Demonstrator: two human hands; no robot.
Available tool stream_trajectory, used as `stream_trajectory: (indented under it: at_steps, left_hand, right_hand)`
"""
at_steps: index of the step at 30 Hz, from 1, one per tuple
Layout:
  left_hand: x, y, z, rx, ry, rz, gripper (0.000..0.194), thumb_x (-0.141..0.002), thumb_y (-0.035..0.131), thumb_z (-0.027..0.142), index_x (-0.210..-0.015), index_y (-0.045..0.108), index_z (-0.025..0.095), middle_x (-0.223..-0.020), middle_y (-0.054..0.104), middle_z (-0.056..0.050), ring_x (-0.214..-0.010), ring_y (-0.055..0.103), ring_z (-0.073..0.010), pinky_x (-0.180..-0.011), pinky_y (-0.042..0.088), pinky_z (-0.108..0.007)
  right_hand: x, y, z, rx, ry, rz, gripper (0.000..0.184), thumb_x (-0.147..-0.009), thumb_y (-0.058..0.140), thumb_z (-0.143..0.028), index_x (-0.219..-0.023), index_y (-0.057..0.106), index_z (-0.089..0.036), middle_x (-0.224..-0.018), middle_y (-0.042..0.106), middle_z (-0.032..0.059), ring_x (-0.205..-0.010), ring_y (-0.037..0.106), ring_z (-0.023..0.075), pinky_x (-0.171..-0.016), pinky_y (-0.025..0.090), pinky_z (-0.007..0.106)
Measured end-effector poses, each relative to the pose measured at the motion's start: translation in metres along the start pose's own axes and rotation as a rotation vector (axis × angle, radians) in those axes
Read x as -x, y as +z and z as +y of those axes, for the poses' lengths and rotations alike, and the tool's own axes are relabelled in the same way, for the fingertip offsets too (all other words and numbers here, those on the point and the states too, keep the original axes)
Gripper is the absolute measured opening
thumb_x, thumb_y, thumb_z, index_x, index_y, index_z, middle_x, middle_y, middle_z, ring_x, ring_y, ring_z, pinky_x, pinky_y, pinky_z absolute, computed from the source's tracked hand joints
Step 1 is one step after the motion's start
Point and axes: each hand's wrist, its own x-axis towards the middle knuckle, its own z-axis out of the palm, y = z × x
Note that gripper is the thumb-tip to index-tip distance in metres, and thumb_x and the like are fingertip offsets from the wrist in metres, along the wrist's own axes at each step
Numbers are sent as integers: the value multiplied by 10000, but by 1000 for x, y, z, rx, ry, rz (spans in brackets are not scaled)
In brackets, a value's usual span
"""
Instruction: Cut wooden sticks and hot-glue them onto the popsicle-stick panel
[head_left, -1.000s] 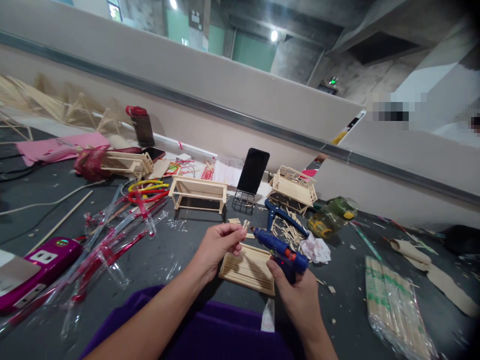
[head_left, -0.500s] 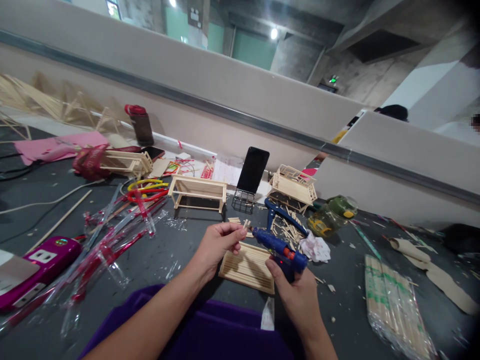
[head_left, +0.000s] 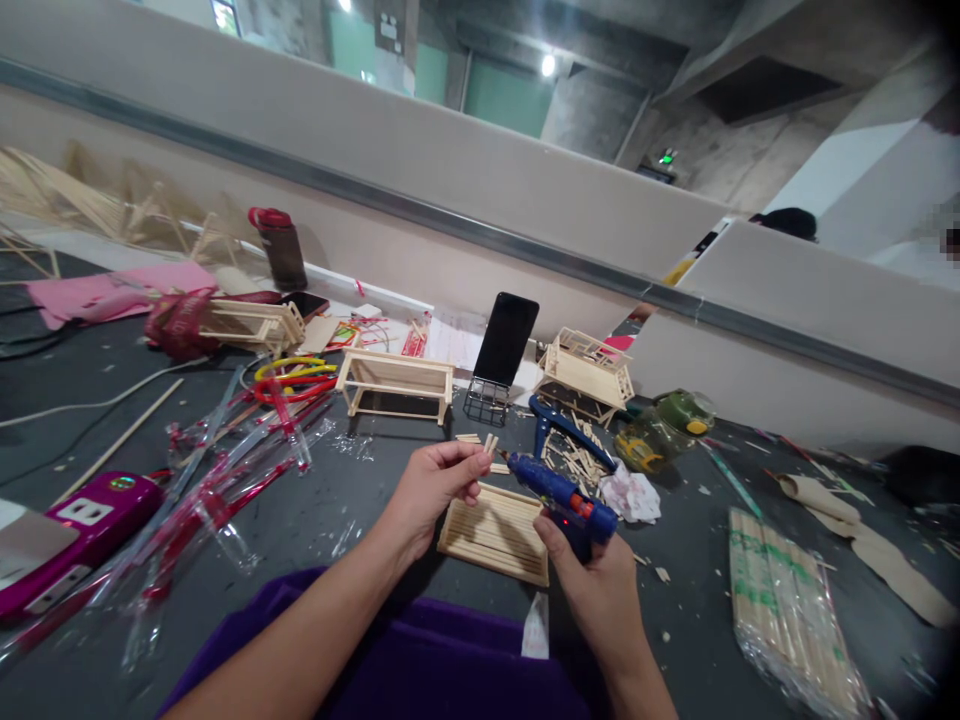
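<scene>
My left hand (head_left: pixel 435 485) is closed in a pinch on a few short wooden sticks (head_left: pixel 490 444), held just above the table. My right hand (head_left: pixel 596 580) grips a blue hot glue gun (head_left: pixel 562 492), its nozzle pointing left and nearly touching the stick ends. Under both hands lies a flat panel of glued wooden sticks (head_left: pixel 496 533) on the dark table (head_left: pixel 315 510). A purple cloth (head_left: pixel 420 660) covers my lap at the near edge.
A wooden bench frame (head_left: pixel 396 385), a phone on a wire stand (head_left: pixel 504 345), a stick model (head_left: pixel 589 372), blue cutters (head_left: pixel 562 428), loose sticks, crumpled tissue (head_left: pixel 631 497) and a green bottle (head_left: pixel 664 428) lie behind. Plastic wrappers (head_left: pixel 225 470) and a pink power strip (head_left: pixel 82 525) sit left; a stick pack (head_left: pixel 787 610) right.
The glue gun's nozzle has crept slightly left and up toward the stick ends in my left hand. Both hands otherwise stay in place.
</scene>
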Motion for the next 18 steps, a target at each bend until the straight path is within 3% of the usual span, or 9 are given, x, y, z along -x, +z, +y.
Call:
stream_trajectory:
  at_steps: [5, 10, 13, 18]
  left_hand:
    - [3, 2, 0, -44, -23, -81, 249, -677, 750, 343, -754, 684, 115, -674, 590, 6, -496, 478, -41, -489, 402, -172]
    - [7, 9, -4, -73, -119, -174, 253, -671, 751, 344, -753, 676, 117, -647, 582, 16, -474, 482, -39, -482, 403, -174]
    - [10, 14, -7, -78, -178, -236, 248, -663, 755, 340, -730, 665, 119, -616, 566, 24, -468, 481, -48, -470, 416, -184]
    - [13, 20, -11, -121, -197, -305, 246, -666, 750, 345, -707, 663, 118, -595, 567, 21, -460, 471, -53, -458, 424, -192]
  right_hand:
    - [0, 2, -1, -112, 34, 75, 317, -701, 703, -415, -873, 701, -149, -821, 732, 82, -743, 671, 228, -682, 536, 324]
    - [-3, 3, -3, -261, 60, 168, 283, -714, 705, -384, -890, 691, -164, -854, 723, 74, -694, 644, 199, -645, 516, 322]
    - [-6, 2, -4, -380, 52, 147, 246, -742, 688, -346, -928, 675, -184, -892, 714, 61, -678, 625, 169, -617, 501, 297]
    - [-8, 1, -6, -423, 66, 48, 182, -749, 682, -319, -858, 675, -173, -750, 680, 23, -598, 579, 132, -570, 469, 258]
